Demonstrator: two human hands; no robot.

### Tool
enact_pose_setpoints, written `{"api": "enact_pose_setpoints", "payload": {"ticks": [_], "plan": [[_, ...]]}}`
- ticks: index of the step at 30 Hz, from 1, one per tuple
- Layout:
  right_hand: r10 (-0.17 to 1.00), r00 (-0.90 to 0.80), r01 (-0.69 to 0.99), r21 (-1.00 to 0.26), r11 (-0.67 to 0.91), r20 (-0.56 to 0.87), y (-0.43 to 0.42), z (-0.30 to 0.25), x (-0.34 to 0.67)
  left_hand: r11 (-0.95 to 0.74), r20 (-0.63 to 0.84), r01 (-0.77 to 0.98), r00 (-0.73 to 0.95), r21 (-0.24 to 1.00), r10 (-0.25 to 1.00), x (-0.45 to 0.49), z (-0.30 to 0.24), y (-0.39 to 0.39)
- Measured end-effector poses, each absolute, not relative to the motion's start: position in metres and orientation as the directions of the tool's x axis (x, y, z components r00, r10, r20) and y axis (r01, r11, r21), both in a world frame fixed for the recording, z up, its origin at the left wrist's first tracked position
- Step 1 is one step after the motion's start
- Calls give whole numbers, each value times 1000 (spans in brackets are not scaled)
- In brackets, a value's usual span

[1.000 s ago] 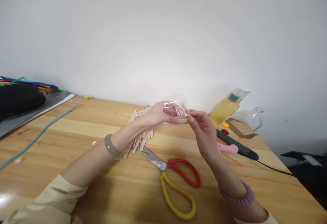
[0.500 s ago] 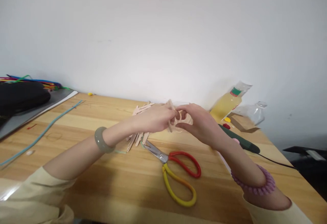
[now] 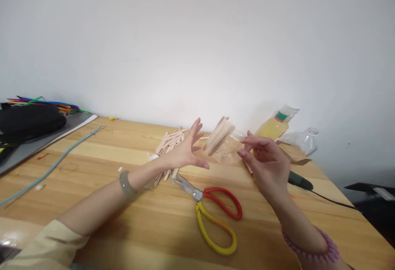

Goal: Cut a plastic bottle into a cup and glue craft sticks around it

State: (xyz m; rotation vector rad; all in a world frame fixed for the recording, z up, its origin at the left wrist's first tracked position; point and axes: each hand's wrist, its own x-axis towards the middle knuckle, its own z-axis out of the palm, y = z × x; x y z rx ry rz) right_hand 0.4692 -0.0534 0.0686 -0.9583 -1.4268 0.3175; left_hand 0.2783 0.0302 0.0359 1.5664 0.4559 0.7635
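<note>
A clear plastic cup (image 3: 230, 148) lies tilted between my hands with a bundle of wooden craft sticks (image 3: 219, 135) poking out of its mouth toward the left. My right hand (image 3: 265, 161) holds the cup by its base with pinched fingers. Just left of the stick ends, my left hand (image 3: 188, 151) is spread open and grips nothing. A loose pile of craft sticks (image 3: 169, 146) lies on the wooden table (image 3: 129, 212) behind my left hand.
Red-and-yellow scissors (image 3: 216, 216) lie near the front centre. A glue gun (image 3: 298, 180) with its cord, a yellow bottle (image 3: 273, 127) and a clear bottle top (image 3: 304, 138) sit at the right. Left are a teal pipe cleaner (image 3: 52, 165), a black bag (image 3: 29, 120) and coloured pipe cleaners.
The cup was held by both hands; sticks went into it. Now my left hand has let go and opened, while my right hand holds the cup tilted with the sticks inside.
</note>
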Motion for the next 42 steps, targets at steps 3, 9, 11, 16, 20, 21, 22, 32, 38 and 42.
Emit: {"api": "enact_pose_setpoints", "payload": {"ticks": [3, 9, 11, 16, 20, 21, 22, 32, 38, 42], "plan": [[726, 216, 274, -754, 597, 653, -53, 68, 469, 142, 126, -270, 773, 952, 622, 281, 41, 29], [825, 208, 166, -850, 500, 526, -54, 68, 473, 313, 20, -274, 780, 910, 626, 282, 47, 26], [874, 191, 213, -888, 408, 447, -56, 74, 474, 311, -8, -223, 803, 924, 597, 282, 48, 25], [980, -44, 464, -865, 193, 195, -61, 100, 470, 250, -63, -119, 786, 961, 615, 283, 57, 19], [981, -195, 501, -860, 101, 2, -59, 109, 467, 162, -55, -59, 784, 985, 618, 286, 63, 15], [978, -210, 484, -870, 91, -15, -58, 108, 466, 136, -44, -50, 786, 989, 616, 286, 63, 15], [973, -231, 460, -884, 85, -26, -57, 107, 466, 114, -36, -44, 785, 992, 619, 287, 63, 15], [894, -446, 231, -971, 70, -41, -50, 100, 470, 105, -43, -24, 807, 994, 589, 282, 54, 22], [904, -426, 278, -957, 86, -42, -51, 96, 471, 107, -22, -43, 836, 993, 548, 281, 51, 24], [909, -413, 279, -958, 65, -59, -52, 96, 469, 111, -33, -33, 836, 993, 548, 281, 50, 24]]}}
